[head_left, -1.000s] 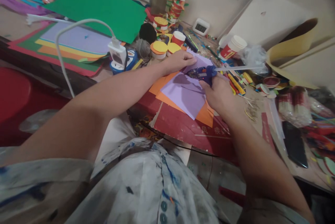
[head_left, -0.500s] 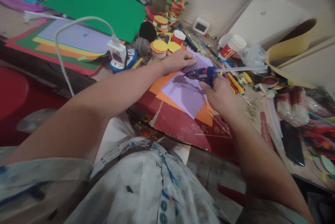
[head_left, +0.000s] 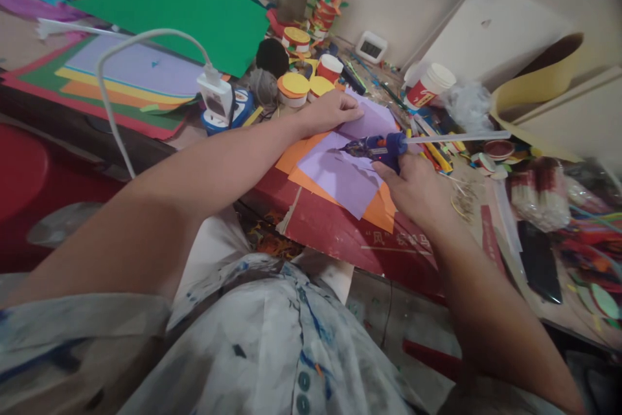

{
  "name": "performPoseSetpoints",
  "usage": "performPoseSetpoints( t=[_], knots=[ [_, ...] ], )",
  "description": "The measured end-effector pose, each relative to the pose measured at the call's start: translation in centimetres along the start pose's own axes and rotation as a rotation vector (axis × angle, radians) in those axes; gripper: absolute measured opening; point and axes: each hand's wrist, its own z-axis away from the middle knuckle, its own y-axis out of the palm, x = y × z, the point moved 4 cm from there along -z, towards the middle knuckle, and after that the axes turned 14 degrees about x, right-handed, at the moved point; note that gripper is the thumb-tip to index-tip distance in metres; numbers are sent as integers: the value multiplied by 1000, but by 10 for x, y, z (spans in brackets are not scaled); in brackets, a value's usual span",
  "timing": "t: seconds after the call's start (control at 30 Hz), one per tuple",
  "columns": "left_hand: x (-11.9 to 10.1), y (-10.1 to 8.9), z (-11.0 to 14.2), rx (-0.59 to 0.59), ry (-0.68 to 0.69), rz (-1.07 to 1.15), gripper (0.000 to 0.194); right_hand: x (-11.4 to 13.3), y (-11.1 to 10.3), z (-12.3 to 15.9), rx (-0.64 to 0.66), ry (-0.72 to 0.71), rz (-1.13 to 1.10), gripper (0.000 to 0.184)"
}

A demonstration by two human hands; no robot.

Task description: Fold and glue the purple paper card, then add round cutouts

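Observation:
In my right hand (head_left: 418,183) is a blue hot glue gun (head_left: 383,148), a long clear glue stick (head_left: 461,137) jutting from its back and a small red light on its body. Its nozzle points left, low over a sheet of purple paper (head_left: 340,179); I cannot tell whether it touches. My left hand (head_left: 333,111) pinches the raised far part of the purple paper between thumb and fingers. Beneath the purple lies orange paper (head_left: 383,211), resting on a red printed board (head_left: 321,227).
A white plug on a blue power socket (head_left: 228,107) stands left of my forearm. Yellow-topped paper rolls (head_left: 294,88), a red and white paper cup (head_left: 430,86) and several pens lie behind. Green card (head_left: 184,13) covers the far left; a black phone (head_left: 539,263) is at right.
My right hand has tilted the glue gun, so the glue stick's back end sits lower and farther right. The left hand keeps its pinch on the purple paper. The view has shifted slightly.

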Motion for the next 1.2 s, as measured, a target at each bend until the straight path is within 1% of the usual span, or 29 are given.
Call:
performPoseSetpoints(
  t=[0.13, 0.23, 0.33, 0.5, 0.63, 0.7, 0.77, 0.87, 0.97, 1.07, 1.2],
  knots=[
    [1, 0, 0, 4, 10, -9, 49, 0, 6, -14, -14, 29, 6, 33],
    [1, 0, 1, 25, -2, -1, 49, 0, 9, -23, -48, 22, 9, 33],
    [-1, 0, 2, 31, -7, 7, 48, 1, 6, -17, -35, 8, 6, 33],
    [-2, 0, 1, 21, 8, -8, 48, 4, -2, 1, 28, 53, -6, 30],
    [0, 0, 0, 21, 10, -18, 50, 4, 3, -9, -35, -2, -18, 34],
    [2, -1, 0, 26, 5, -18, 49, -1, 6, -17, -72, -3, -12, 34],
    [4, -1, -1, 28, -1, -20, 49, -11, 7, -21, -98, 39, 5, 34],
    [6, -2, -2, 9, 5, -31, 50, -27, 4, -14, -137, 101, 23, 37],
    [5, -2, -3, -10, 23, -34, 48, -34, 0, -2, -151, 130, 18, 39],
    [1, -1, -2, -7, 18, -17, 41, -27, 1, 0, -128, 162, -17, 37],
    [-3, -1, 1, 16, -3, -23, 31, -16, 4, -6, -92, 141, -69, 36]
  ],
)
